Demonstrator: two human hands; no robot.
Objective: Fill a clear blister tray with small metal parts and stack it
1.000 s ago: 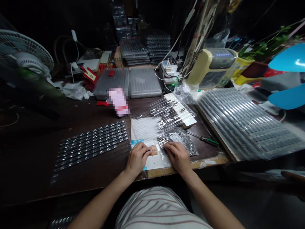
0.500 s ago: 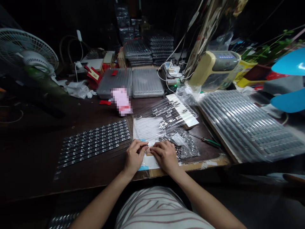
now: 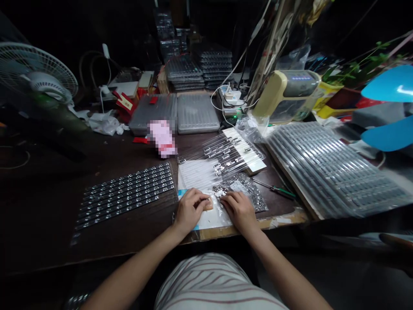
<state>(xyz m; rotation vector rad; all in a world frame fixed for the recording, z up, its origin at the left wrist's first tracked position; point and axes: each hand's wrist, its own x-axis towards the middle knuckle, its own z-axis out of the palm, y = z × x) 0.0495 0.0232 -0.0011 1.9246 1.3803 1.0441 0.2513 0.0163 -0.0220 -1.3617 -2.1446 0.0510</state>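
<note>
My left hand (image 3: pixel 189 211) is closed in a pinch at a small tan block (image 3: pixel 209 205) on a white sheet (image 3: pixel 209 221) near the table's front edge. What its fingertips hold is too small to make out. To the right, my right hand (image 3: pixel 241 212) is closed, thumb and fingers together beside a clear plastic bag of small shiny metal parts (image 3: pixel 258 199). Whatever lies between those fingertips is hidden. Just beyond the hands, clear plastic strips (image 3: pixel 198 172) lie side by side, several carrying small metal pieces (image 3: pixel 219 150).
On the left lies a panel of dark strips with metal pieces (image 3: pixel 125 193). A green-handled screwdriver (image 3: pixel 284 192) rests right of the bag, near a stack of clear strips (image 3: pixel 335 168). Flat clear packs (image 3: pixel 198 113), a fan (image 3: pixel 41 73) and a yellow-framed device (image 3: pixel 284 97) stand farther back.
My right hand has moved right, away from my left hand and the tan block, toward the metal parts. My left hand stays at the block. The view has shifted slightly.
</note>
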